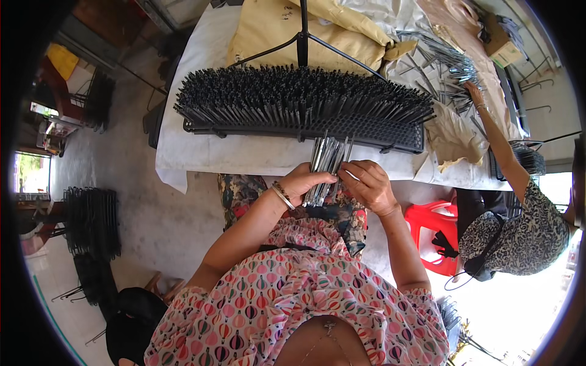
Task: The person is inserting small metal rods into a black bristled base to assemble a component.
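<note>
My left hand (299, 182) is closed round an upright bundle of thin silvery metal strips (325, 160), thumb across the front. At the bundle's right side, the fingers of my right hand (370, 188) are pinched together at a single strip. Just beyond both hands, a long black rack (400, 139) lies along the table's near edge. Many dark-tipped strips (293, 97) stand close together in it, mostly upright. Toward the rack's right end, its perforated top shows without strips.
A white-covered table (207, 152) carries the rack, brown sheeting (262, 30) and a black metal stand (303, 49). Loose strips (452, 67) lie at the far right, where a co-worker's hand (475, 93) reaches. A red stool (430, 226) stands right; black racks (91, 222) stand left.
</note>
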A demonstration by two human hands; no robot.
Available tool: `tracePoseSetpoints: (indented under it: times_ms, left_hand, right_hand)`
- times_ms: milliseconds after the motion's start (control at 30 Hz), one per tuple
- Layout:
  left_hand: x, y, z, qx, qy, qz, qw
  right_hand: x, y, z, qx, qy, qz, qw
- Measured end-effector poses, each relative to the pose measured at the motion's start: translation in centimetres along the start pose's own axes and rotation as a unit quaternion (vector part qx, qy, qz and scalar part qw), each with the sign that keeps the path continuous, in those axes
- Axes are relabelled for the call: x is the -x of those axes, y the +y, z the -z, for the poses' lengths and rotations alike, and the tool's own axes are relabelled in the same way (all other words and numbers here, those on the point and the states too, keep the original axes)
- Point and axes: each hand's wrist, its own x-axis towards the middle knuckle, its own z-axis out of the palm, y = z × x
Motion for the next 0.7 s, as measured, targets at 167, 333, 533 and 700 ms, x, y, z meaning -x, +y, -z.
tracePoseSetpoints:
  times_ms: [167,333,533,700]
  left_hand:
    - [0.0,0.4,-0.7,0.008,0.001,0.001,1.0]
    - [-0.2,1.1,-1.6,0.057,-0.006,-0.006,0.998]
    - [-1.6,0.5,-0.9,0.095,0.022,-0.041,0.994]
    - [-2.1,-0.1,-0.2,0.054,0.059,-0.027,0.996]
  right_hand:
    - [-0.3,-0.2,1.1,0.007,-0.005,0.017,1.0]
    - [-1.0,0.6,1.8,0.03,0.038,0.02,0.999]
    - [-1.7,0.5,2.6,0.049,-0.009,0.054,0.997]
    - [-0.9,0.3,1.4,0.038,-0.041,0.052,0.997]
